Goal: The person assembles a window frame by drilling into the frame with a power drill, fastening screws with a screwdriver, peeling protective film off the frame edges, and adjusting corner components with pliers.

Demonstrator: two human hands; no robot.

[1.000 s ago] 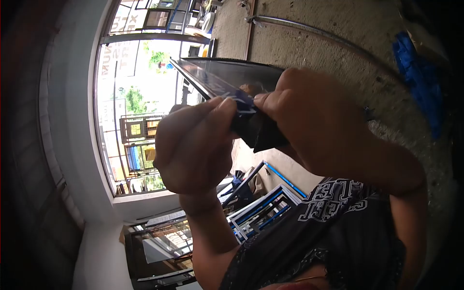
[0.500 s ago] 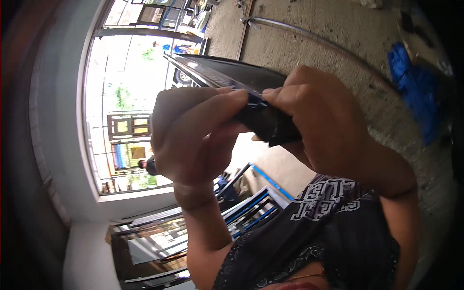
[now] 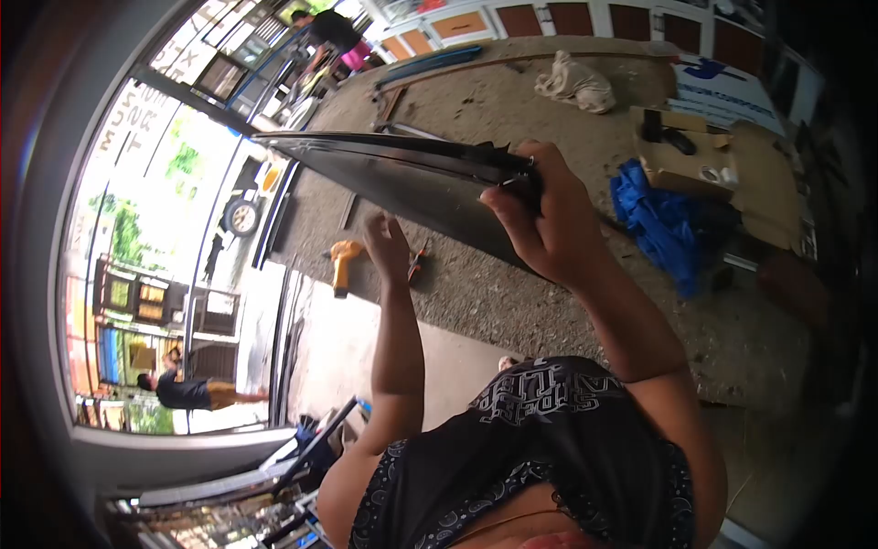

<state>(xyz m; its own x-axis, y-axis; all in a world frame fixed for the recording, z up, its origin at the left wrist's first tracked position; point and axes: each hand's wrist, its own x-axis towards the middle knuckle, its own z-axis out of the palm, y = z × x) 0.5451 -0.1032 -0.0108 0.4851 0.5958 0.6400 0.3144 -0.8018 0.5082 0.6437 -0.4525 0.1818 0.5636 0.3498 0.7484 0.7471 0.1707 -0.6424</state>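
Observation:
A long, dark framed panel [image 3: 393, 188] with a black edge strip slants across the upper middle of the view. My right hand [image 3: 553, 215] grips its near end, thumb on one side and fingers around the black edge. Away from that edge, my left hand [image 3: 389, 247] is by the panel's lower border, holding nothing that I can see; its fingers look loosely bent and apart. Whether they touch the panel is unclear. On the floor beside my left hand lie a yellow power drill [image 3: 342, 265] and a small orange-and-black hand tool [image 3: 418, 260].
A blue plastic sheet [image 3: 654, 224] and an open cardboard box [image 3: 681, 156] lie at right. Beyond the panel is a whitish cloth bundle [image 3: 576, 82]. One person [image 3: 334, 41] bends at the far upper left; another [image 3: 187, 392] is outside the window. Metal frames [image 3: 210, 494] lean at lower left.
My left hand has let go of the panel's black edge and moved down and away. My right hand still grips it. The view has shifted, bringing the drill and box into sight.

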